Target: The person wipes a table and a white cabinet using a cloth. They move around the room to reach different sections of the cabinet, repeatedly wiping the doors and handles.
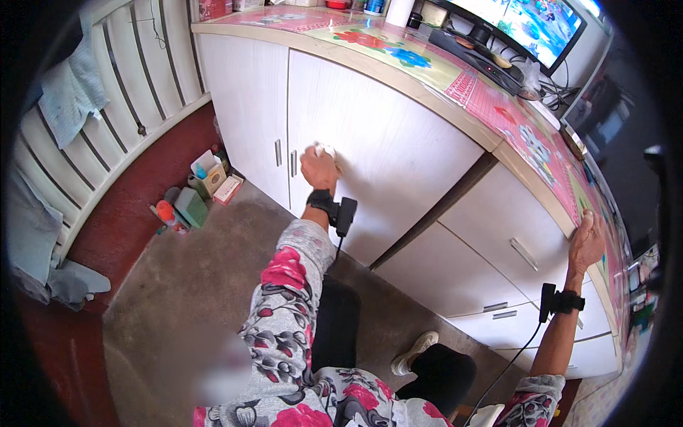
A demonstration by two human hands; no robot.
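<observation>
My left hand is curled around a crumpled white cloth or tissue, pressed to the white cabinet door just right of its metal handle. Most of the wad is hidden by the fingers. At the far right, my right hand rests on the edge of the countertop, its fingers over the patterned plastic cover; it appears to hold nothing. Each wrist wears a black strap with a small cabled device.
A monitor and a black device with cables stand on the countertop. Drawers with metal handles lie below it. Small boxes and a green container sit on the floor by the red wall base. Cloths hang on white railings.
</observation>
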